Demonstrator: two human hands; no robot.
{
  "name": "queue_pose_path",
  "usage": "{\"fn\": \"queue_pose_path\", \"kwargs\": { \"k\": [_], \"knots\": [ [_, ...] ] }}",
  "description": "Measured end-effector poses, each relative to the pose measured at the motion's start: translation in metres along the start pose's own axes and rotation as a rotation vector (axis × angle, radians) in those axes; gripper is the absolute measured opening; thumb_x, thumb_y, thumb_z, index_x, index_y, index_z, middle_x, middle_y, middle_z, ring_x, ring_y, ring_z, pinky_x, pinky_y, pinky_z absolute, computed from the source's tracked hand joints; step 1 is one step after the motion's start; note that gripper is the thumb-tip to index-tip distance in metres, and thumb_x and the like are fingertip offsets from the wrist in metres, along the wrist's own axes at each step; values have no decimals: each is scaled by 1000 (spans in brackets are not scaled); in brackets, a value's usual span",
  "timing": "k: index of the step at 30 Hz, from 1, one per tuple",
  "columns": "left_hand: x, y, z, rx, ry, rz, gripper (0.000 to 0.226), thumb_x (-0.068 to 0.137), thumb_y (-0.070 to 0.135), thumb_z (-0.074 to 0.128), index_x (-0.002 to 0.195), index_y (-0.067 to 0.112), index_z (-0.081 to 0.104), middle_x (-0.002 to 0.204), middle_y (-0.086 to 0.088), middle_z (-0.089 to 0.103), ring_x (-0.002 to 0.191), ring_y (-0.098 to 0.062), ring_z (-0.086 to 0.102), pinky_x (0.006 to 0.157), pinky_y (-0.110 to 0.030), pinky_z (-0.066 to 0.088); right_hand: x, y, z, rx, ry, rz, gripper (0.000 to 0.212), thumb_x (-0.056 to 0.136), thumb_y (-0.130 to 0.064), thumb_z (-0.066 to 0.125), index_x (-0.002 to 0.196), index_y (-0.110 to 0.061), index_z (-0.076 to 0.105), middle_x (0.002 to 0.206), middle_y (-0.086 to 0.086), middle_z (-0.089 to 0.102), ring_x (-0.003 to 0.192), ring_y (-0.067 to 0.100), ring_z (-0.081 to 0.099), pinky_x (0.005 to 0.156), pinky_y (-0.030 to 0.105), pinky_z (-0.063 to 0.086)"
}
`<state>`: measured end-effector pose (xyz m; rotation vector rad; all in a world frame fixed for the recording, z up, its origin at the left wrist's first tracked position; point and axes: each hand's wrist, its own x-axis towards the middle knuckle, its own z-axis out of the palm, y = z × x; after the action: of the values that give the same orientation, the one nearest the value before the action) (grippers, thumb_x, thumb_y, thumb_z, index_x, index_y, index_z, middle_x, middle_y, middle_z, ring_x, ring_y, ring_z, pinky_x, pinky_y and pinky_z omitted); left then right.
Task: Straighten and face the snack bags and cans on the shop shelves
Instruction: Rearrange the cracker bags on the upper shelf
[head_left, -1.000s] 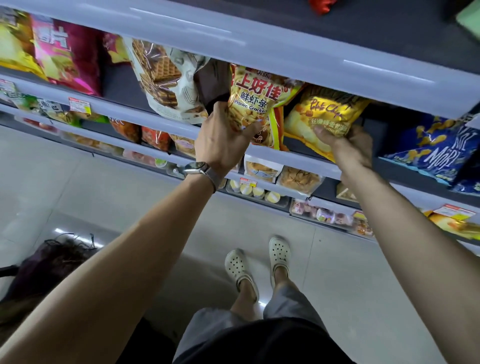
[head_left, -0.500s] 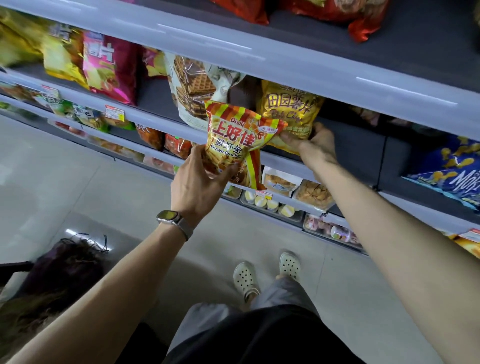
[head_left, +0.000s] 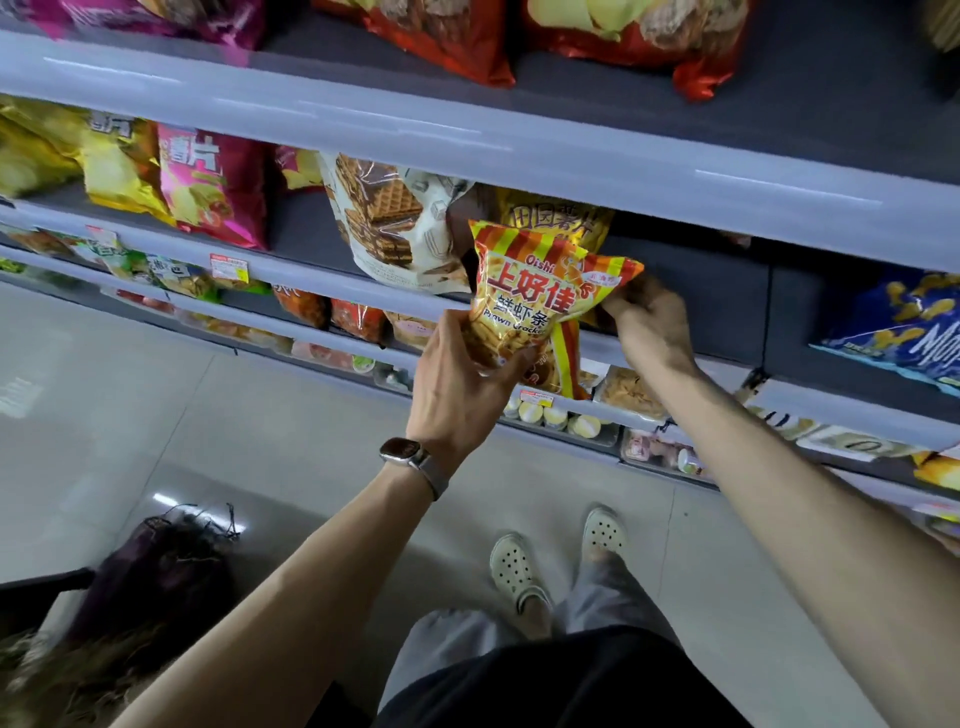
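Observation:
My left hand (head_left: 462, 379) grips the lower part of a yellow and red striped prawn cracker bag (head_left: 530, 301), held upright just in front of the middle shelf's edge (head_left: 332, 283). Behind it stands a dark yellow chip bag (head_left: 550, 221), mostly hidden. My right hand (head_left: 649, 322) reaches onto the shelf behind the cracker bag, fingers curled at the chip bag's lower corner; the bag in front hides the grip itself. A white wafer bag (head_left: 395, 223) stands to the left of both.
Pink (head_left: 213, 182) and yellow chip bags (head_left: 114, 161) fill the shelf's left part, a blue bag (head_left: 904, 322) lies at right. Red bags sit on the top shelf (head_left: 467, 135). Lower shelves hold small packs and cups. A dark bag (head_left: 156, 571) lies on the floor at left.
My left hand pulled the prawn cracker bag off the shelf and down to the left. My right hand slid the yellow chip bag leftward and deeper, behind the cracker bag.

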<state>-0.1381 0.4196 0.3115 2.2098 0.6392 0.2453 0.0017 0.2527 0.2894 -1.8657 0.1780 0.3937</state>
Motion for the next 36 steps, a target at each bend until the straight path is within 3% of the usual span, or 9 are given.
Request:
{"fn": "queue_pose_path", "kwargs": {
  "k": [3, 5, 8, 13, 17, 23, 29, 33, 36],
  "knots": [
    [-1, 15, 19, -23, -44, 46, 63, 83, 60, 81, 122, 22, 49, 112, 3, 67, 101, -21, 66, 77, -40, 56, -30, 7, -18, 145, 111, 1, 26, 99, -38, 61, 113, -19, 71, 101, -7, 78, 98, 9, 73, 93, 36, 57],
    [-1, 26, 32, -20, -82, 69, 64, 82, 61, 81, 121, 23, 47, 108, 4, 66, 96, -18, 64, 69, -34, 51, -54, 11, -28, 266, 198, 9, 25, 105, -37, 57, 117, -16, 65, 93, -13, 74, 81, -9, 69, 79, 21, 57],
    [1, 50, 54, -1, -130, 76, 65, 80, 65, 81, 111, 26, 39, 97, 7, 63, 83, -15, 58, 56, -23, 39, -77, 22, -44, 337, 215, -54, 33, 105, -34, 60, 131, -13, 60, 110, -10, 70, 91, -12, 67, 79, 14, 54],
    [7, 89, 94, -5, -142, 72, 65, 79, 67, 79, 110, 22, 42, 105, -2, 67, 99, -28, 65, 72, -44, 53, -73, 39, -74, 19, 120, -238, 34, 100, -36, 69, 131, -41, 57, 120, -12, 62, 110, -2, 61, 90, 16, 51],
    [18, 111, 118, -72, -108, 60, 66, 78, 63, 81, 110, 18, 45, 102, -3, 65, 95, -29, 65, 74, -50, 55, -42, 45, -102, -192, 136, -193, 54, 94, -56, 66, 137, -25, 60, 118, -3, 67, 109, 13, 63, 93, 33, 52],
    [31, 121, 144, -151, -120, 36, 66, 80, 51, 87, 116, 12, 48, 106, -2, 67, 93, -23, 66, 72, -38, 54, -5, 42, -121, -261, 105, -128, 44, 99, -37, 70, 137, -17, 61, 109, -4, 70, 92, 12, 61, 66, -1, 37],
    [31, 106, 149, -147, -172, 6, 61, 80, 47, 88, 117, 14, 52, 104, -2, 70, 88, -14, 67, 60, -6, 42, 15, 56, -117, -324, 37, -92, 51, 99, -46, 66, 141, -19, 58, 127, 5, 69, 121, 28, 61, 102, 40, 52],
    [30, 99, 146, -95, -208, 20, 63, 82, 52, 85, 123, 15, 53, 111, -3, 70, 94, -18, 69, 72, -30, 55, 11, 60, -116, -437, 46, -116, 51, 99, -47, 65, 139, -16, 61, 128, 9, 68, 123, 31, 50, 95, 36, 43],
    [26, 94, 142, -73, -234, 50, 61, 86, 50, 83, 124, 13, 54, 111, -4, 71, 95, -21, 69, 74, -34, 56, 5, 64, -116, -457, 46, -102, 50, 99, -49, 65, 137, -16, 62, 125, 8, 68, 122, 30, 51, 95, 35, 44]
  ]
}}
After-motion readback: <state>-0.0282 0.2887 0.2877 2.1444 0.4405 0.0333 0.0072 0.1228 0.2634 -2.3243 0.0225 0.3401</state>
